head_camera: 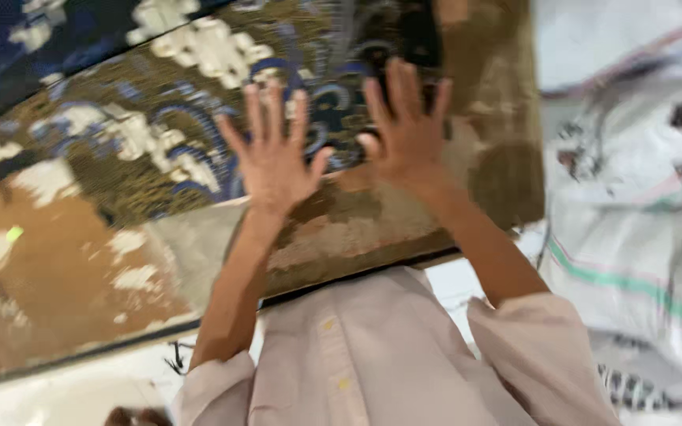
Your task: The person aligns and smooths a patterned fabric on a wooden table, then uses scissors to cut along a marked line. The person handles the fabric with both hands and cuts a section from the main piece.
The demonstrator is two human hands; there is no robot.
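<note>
Carpet (372,229), brown and blue with pale patterned patches, lies under both hands, its near edge just below the wrists. Nearest the camera is a pale pink buttoned shirt (380,355) with rolled sleeves. Beyond it, the left hand (274,154) presses flat on the carpet, fingers spread wide. Just beside it, the right hand (406,130) also lies flat and spread, pinching nothing. Off to the right hand's outer side sit white woven sacks (641,197) with green stripes.
</note>
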